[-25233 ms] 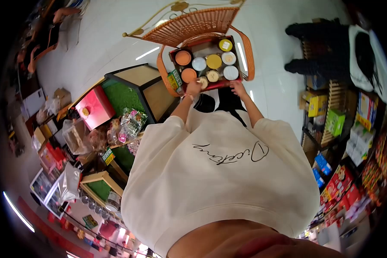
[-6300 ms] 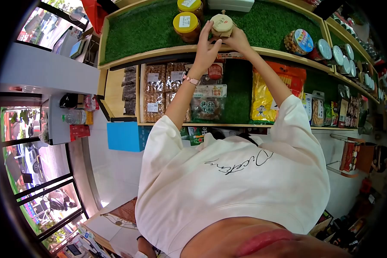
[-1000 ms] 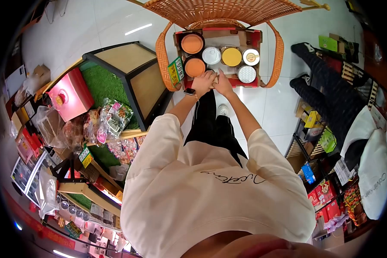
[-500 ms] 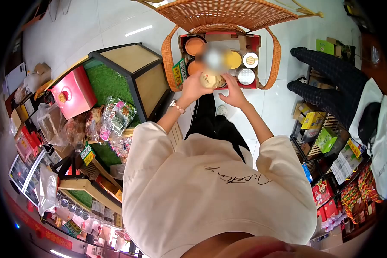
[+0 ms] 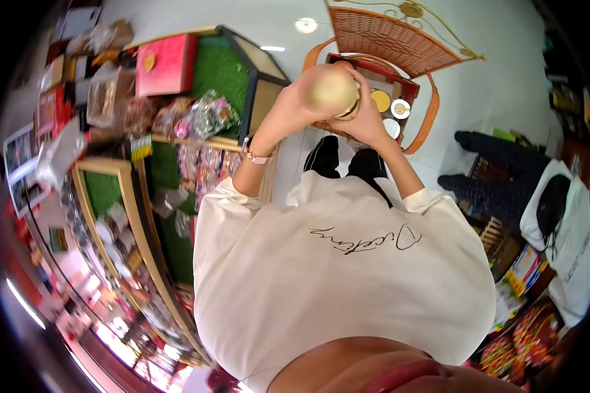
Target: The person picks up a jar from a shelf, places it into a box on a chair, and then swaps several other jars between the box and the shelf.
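A round jar with a pale lid (image 5: 337,92), partly blurred, is held up between both hands. My left hand (image 5: 292,108) wraps round its left side, a bracelet on the wrist. On the jar's right side, my right hand (image 5: 369,118) has its fingers closed round it. Below and beyond the hands, a red-edged cardboard box (image 5: 410,88) sits on a wicker chair (image 5: 393,39). It holds a yellow-lidded jar (image 5: 380,100) and white-lidded jars (image 5: 400,109). The hands hide the left part of the box.
Left of me a display stand with green turf (image 5: 219,69) bears a pink-red box (image 5: 165,64) and plastic-wrapped goods (image 5: 213,118). At the right another person's dark-trousered legs (image 5: 498,173) show near shelves. Pale floor tiles (image 5: 432,141) surround the chair.
Both hands have lifted the jar up from the box, towards the camera. My right hand has closed round it. The view has turned, so the chair appears farther right.
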Motion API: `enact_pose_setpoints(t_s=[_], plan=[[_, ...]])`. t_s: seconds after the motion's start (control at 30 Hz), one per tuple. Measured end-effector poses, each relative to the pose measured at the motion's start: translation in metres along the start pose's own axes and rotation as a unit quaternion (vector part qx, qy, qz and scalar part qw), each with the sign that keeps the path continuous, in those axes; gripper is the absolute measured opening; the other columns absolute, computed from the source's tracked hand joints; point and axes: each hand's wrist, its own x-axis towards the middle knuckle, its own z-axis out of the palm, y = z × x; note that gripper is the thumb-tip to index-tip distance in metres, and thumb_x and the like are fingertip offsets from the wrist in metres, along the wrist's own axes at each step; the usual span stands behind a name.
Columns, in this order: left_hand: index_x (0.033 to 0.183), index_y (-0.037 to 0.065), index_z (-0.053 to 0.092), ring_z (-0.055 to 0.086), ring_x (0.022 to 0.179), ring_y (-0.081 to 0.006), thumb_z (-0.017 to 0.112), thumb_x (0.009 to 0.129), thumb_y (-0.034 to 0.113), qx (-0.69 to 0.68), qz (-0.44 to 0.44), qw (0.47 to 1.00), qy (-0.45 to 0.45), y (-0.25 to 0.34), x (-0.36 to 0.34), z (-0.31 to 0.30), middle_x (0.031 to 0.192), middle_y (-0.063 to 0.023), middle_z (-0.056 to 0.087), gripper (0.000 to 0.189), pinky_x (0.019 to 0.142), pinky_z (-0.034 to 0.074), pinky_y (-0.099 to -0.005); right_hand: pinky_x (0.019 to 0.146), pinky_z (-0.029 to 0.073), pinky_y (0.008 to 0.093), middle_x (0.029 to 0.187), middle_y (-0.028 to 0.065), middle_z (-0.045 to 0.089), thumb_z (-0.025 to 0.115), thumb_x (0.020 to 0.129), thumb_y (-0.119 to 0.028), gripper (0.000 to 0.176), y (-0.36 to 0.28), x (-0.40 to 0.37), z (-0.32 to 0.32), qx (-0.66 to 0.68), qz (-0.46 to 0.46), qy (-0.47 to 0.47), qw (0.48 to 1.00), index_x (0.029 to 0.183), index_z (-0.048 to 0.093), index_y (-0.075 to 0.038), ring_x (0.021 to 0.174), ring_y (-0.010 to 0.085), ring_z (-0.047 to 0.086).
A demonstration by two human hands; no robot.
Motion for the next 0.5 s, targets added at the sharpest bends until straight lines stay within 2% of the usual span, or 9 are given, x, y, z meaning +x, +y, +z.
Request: enact_pose_setpoints(t_s=[0.03,0.13,0.17,0.27,0.3,0.4,0.5], plan=[[0.132,0.002,0.038,0.049,0.111,-0.0178,0.077,0.067,0.015,-0.008,-0.020,1.000,0.015,0.012,-0.016,0.003,0.117,-0.0109,0.054,0.077,0.097,0.038,-0.0304,0.094,0.042,0.0364,0.124,0.0167,0.047,0.080,0.058,-0.020,0.097,-0.017,-0.007,-0.002,0.062,0.024,-0.050,0.997,0.137,0.023,-0.010,0.111,0.0281,0.052],[0.134,0.003,0.035,0.049,0.111,-0.0183,0.078,0.065,0.017,-0.080,0.050,0.994,0.052,0.021,-0.055,0.017,0.118,-0.0097,0.053,0.083,0.097,0.038,-0.0306,0.097,0.040,0.0360,0.132,0.0155,0.038,0.080,0.058,-0.015,0.100,-0.030,-0.027,-0.003,0.095,-0.009,-0.147,0.985,0.138,0.021,-0.010,0.117,0.0257,0.047],[0.136,0.004,0.033,0.048,0.114,-0.0177,0.080,0.063,0.020,-0.075,0.055,0.994,0.059,0.023,-0.068,0.020,0.123,-0.0090,0.049,0.088,0.098,0.037,-0.0300,0.099,0.037,0.0346,0.136,0.0139,0.032,0.079,0.059,-0.011,0.103,-0.040,-0.032,-0.006,0.142,-0.013,-0.202,0.969,0.141,0.016,-0.010,0.121,0.0247,0.042],[0.137,0.003,0.033,0.045,0.117,-0.0170,0.080,0.062,0.023,-0.140,0.070,0.982,0.109,0.031,-0.109,0.039,0.130,-0.0091,0.044,0.091,0.099,0.036,-0.0300,0.100,0.036,0.0337,0.129,0.0094,0.041,0.075,0.061,-0.002,0.105,-0.073,-0.053,-0.006,0.199,-0.015,-0.269,0.942,0.144,0.011,-0.011,0.120,0.0193,0.043],[0.137,0.003,0.032,0.045,0.117,-0.0167,0.081,0.062,0.025,-0.127,0.072,0.977,0.153,0.032,-0.124,0.046,0.132,-0.0096,0.043,0.093,0.099,0.036,-0.0301,0.101,0.034,0.0333,0.132,0.0095,0.038,0.075,0.060,-0.003,0.110,-0.075,-0.060,-0.004,0.243,0.030,-0.305,0.921,0.145,0.005,-0.011,0.122,0.0198,0.041],[0.137,0.003,0.031,0.048,0.115,-0.0163,0.082,0.061,0.028,-0.175,0.077,0.952,0.240,0.033,-0.161,0.067,0.130,-0.0095,0.046,0.095,0.097,0.038,-0.0297,0.099,0.036,0.0325,0.133,0.0111,0.037,0.078,0.060,-0.003,0.117,-0.083,-0.071,0.003,0.236,0.001,-0.383,0.893,0.145,-0.003,-0.010,0.119,0.0205,0.042],[0.137,0.003,0.031,0.049,0.114,-0.0156,0.082,0.062,0.033,-0.207,0.072,0.925,0.312,0.033,-0.207,0.086,0.125,-0.0084,0.050,0.096,0.096,0.040,-0.0294,0.099,0.036,0.0318,0.132,0.0103,0.039,0.077,0.061,-0.004,0.116,-0.093,-0.091,0.019,0.228,0.008,-0.451,0.863,0.145,-0.003,-0.009,0.119,0.0192,0.043]])
